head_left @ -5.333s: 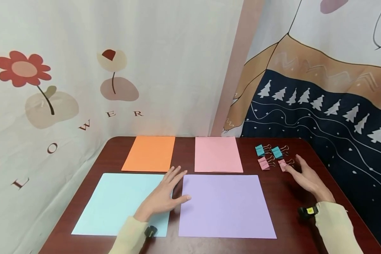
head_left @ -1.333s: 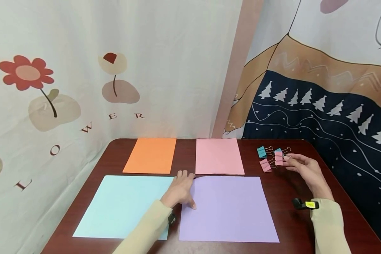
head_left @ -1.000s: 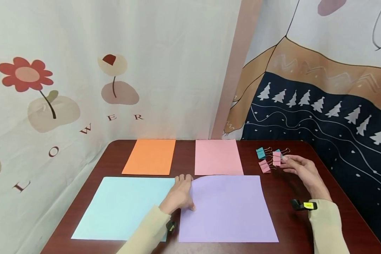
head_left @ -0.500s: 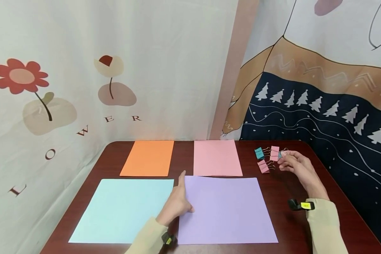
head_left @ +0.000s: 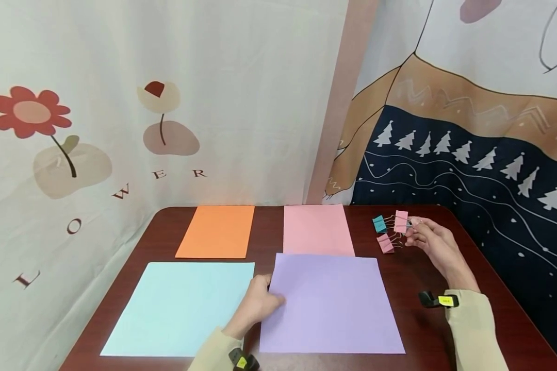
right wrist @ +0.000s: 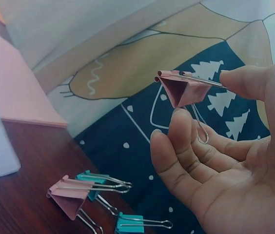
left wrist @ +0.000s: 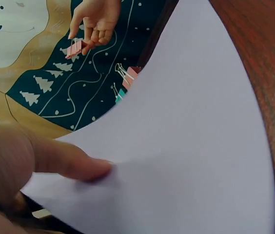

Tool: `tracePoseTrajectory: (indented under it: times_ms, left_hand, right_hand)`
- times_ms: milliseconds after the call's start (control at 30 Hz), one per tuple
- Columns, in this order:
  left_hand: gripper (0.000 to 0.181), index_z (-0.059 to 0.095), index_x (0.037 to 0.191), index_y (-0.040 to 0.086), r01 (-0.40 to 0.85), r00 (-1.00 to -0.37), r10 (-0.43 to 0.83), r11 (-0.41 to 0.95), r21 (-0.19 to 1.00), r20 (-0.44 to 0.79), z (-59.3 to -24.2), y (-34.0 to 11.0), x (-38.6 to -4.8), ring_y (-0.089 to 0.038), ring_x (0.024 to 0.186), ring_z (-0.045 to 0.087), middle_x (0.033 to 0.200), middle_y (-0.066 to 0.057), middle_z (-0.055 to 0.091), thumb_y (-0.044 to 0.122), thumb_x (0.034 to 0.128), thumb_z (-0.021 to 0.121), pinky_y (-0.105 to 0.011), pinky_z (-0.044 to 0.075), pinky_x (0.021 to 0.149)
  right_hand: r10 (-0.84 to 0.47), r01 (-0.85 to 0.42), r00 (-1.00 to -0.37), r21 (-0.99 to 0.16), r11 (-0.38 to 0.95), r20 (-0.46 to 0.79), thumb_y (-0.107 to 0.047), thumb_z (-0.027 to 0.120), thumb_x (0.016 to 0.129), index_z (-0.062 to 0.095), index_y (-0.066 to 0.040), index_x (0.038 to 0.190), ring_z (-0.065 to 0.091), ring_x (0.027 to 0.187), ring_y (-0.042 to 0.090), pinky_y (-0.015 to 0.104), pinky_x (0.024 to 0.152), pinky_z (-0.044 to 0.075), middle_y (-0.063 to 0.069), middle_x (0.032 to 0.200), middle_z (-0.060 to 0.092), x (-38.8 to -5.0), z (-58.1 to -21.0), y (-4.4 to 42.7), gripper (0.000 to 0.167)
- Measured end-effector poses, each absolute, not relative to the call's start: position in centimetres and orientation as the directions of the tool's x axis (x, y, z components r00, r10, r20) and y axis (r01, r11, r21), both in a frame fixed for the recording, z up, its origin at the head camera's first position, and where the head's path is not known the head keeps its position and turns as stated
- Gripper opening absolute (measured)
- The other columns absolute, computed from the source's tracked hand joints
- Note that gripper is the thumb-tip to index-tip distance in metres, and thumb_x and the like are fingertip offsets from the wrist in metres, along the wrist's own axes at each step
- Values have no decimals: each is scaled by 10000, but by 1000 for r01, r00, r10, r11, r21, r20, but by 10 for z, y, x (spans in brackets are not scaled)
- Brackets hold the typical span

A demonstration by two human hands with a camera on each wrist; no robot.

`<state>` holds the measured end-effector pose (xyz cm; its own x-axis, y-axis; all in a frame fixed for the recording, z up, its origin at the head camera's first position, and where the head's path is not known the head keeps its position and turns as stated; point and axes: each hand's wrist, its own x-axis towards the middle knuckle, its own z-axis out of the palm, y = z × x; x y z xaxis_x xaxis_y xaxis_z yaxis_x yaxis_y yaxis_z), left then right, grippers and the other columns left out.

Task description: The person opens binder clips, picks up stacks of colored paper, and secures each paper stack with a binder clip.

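My left hand [head_left: 256,303] grips the left edge of a purple sheet of paper [head_left: 334,309], thumb on top and the other fingers hidden beneath. That edge is raised from the table; the left wrist view shows the paper [left wrist: 191,126] curving up under the thumb. My right hand [head_left: 438,250] pinches a pink binder clip [head_left: 400,221] by its wire handles, thumb on one and fingers by the other. In the right wrist view this clip [right wrist: 179,87] is held in the air. Below it lie another pink binder clip [right wrist: 70,195] and two teal binder clips [right wrist: 130,223].
A light blue sheet [head_left: 176,309] lies to the left. Orange paper [head_left: 215,232] and pink paper [head_left: 317,230] lie along the back of the dark red-brown table [head_left: 427,330]. Printed curtains [head_left: 250,103] hang behind the table.
The left hand has moved from above the blue sheet to the purple sheet, gripped its left edge and raised it. The right hand has picked up a pink binder clip and lifted it.
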<state>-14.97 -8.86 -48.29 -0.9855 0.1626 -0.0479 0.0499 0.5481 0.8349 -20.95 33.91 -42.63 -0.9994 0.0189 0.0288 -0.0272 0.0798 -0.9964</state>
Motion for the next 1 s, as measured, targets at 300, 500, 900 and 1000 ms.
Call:
tracePoseTrajectory:
  times_ms: [300,500,900,1000]
  left_hand:
    - [276,739,1118,-12,91,-986,166,491,867,9,-478,-84,-159,-273,1071,690,1122,-143,768,29,847,711,-565,506,1012]
    - [269,725,1134,-22,68,-992,123,444,893,14,-472,-89,-175,-321,1124,684,1139,-167,757,38,872,714,-578,489,1040]
    - [318,687,1194,-35,-12,-999,29,385,923,-25,-444,-109,-201,-253,1084,663,1200,-162,731,76,897,714,-515,519,1019]
    - [337,680,1201,-58,-28,-1000,0,375,927,-31,-438,-114,-206,-256,1053,661,1203,-185,722,77,894,711,-488,541,981]
  right_hand:
    - [23,-69,-997,-997,45,70,-330,566,1060,558,-123,1216,650,826,68,149,804,566,-63,961,673,-207,-423,332,259]
    - [38,-82,-996,-997,8,82,-287,585,1055,559,-127,1222,655,813,73,151,794,570,-53,952,675,-206,-419,328,232]
    - [91,-76,-992,-993,95,85,-388,603,1033,571,-115,1222,618,803,100,152,748,565,-28,957,639,-206,-413,323,334]
    - [88,-89,-991,-989,115,100,-392,603,1032,575,-105,1223,609,801,105,159,743,564,-29,956,633,-206,-413,321,345]
